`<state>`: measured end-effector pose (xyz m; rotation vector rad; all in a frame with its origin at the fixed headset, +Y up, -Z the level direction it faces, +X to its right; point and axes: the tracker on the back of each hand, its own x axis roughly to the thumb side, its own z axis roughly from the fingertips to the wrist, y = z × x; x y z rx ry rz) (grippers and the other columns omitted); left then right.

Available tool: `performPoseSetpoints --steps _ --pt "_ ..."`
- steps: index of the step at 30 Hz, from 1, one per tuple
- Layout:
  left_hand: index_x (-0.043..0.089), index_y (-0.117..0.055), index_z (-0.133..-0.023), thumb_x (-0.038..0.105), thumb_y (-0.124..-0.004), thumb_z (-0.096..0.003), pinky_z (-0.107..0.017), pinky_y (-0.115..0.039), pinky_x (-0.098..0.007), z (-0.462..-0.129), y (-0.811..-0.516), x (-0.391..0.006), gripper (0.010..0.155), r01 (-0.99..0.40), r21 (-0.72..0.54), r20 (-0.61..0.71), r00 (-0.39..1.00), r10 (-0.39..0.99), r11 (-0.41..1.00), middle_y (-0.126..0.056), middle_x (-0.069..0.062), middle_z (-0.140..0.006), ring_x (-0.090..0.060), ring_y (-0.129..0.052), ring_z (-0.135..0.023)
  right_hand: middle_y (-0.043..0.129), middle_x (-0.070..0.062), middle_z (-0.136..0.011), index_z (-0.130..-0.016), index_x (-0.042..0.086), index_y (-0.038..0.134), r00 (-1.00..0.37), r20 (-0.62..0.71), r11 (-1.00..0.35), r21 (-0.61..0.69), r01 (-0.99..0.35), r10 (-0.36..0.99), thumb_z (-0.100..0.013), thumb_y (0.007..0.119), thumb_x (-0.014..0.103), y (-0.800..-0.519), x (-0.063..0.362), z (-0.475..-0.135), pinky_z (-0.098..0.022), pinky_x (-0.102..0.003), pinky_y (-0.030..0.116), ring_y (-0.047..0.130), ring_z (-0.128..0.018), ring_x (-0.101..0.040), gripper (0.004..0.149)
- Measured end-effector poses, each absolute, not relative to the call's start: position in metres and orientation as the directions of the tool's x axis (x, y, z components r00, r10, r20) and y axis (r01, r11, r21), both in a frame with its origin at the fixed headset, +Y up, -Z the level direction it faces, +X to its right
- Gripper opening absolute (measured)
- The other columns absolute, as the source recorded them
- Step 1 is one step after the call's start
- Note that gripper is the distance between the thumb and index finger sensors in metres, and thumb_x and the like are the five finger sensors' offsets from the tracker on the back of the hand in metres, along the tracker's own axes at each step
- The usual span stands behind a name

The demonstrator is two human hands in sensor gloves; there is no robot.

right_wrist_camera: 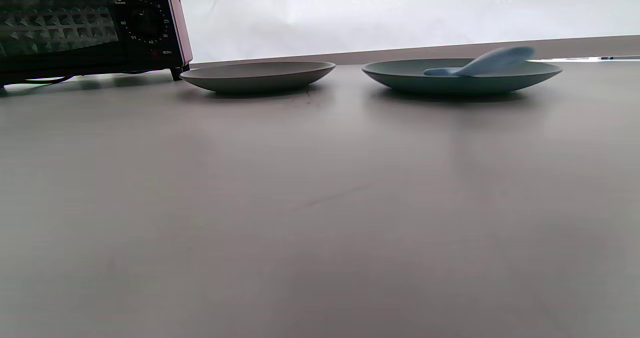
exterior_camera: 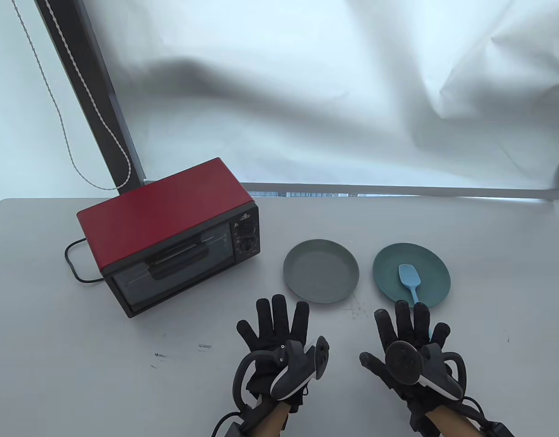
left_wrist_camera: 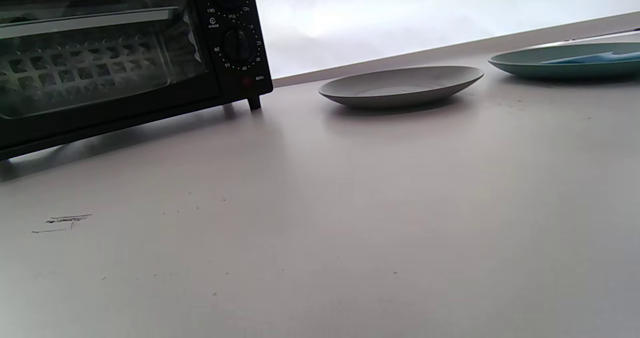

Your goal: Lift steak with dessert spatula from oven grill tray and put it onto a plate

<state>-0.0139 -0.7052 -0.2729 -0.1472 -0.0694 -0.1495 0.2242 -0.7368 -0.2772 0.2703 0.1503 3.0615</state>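
Observation:
A red toaster oven [exterior_camera: 170, 232] stands at the left of the table with its glass door closed; a grill tray [left_wrist_camera: 85, 63] shows dimly behind the glass. No steak is visible. A grey plate [exterior_camera: 321, 276] lies empty right of the oven. A teal plate [exterior_camera: 411, 276] beside it carries a light blue dessert spatula [exterior_camera: 409, 281], handle toward me. My left hand [exterior_camera: 275, 325] lies flat on the table with straight fingers, below the grey plate. My right hand [exterior_camera: 404, 330] also lies flat, its fingertips at the spatula's handle end. Both hold nothing.
The oven's black power cord [exterior_camera: 74, 264] loops on the table at its left. A white cloth backdrop [exterior_camera: 307, 91] hangs behind the table's far edge. A dark post [exterior_camera: 93, 95] with a cord stands behind the oven.

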Motion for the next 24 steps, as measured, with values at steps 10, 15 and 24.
performPoseSetpoints --steps 10,15,24 --pt "0.028 -0.001 -0.117 0.074 -0.032 -0.0548 -0.068 -0.023 -0.083 -0.273 -0.702 -0.016 0.083 0.111 -0.122 0.074 0.992 -0.103 0.986 0.002 -0.023 -0.123 -0.052 -0.006 -0.112 -0.015 -0.030 -0.118 -0.116 0.021 0.001 -0.982 0.176 -0.995 0.085 -0.058 0.073 -0.061 0.057 0.069 -0.734 0.223 -0.276 -0.062 -0.086 0.007 -0.009 -0.105 -0.064 0.092" --pt "0.028 -0.002 -0.118 0.073 -0.033 -0.0553 -0.070 -0.026 -0.082 -0.272 -0.699 -0.017 0.083 0.068 -0.105 0.076 0.995 -0.061 0.992 -0.002 -0.024 -0.124 -0.051 -0.011 -0.113 -0.015 -0.030 -0.119 -0.116 0.021 0.001 -0.981 0.176 -0.994 0.080 -0.069 0.082 -0.061 0.056 0.069 -0.733 0.223 -0.277 -0.063 -0.086 0.007 -0.008 -0.105 -0.063 0.092" --pt "0.027 -0.004 -0.118 0.073 -0.033 -0.0554 -0.072 -0.032 -0.079 -0.275 -0.696 -0.026 0.083 -0.085 -0.102 0.071 0.993 0.093 0.991 -0.008 -0.024 -0.125 -0.051 -0.017 -0.114 -0.014 -0.030 -0.119 -0.116 0.021 0.001 -0.980 0.176 -0.994 0.075 -0.076 0.089 -0.061 0.056 0.069 -0.733 0.224 -0.277 -0.063 -0.086 0.008 -0.008 -0.106 -0.063 0.091"
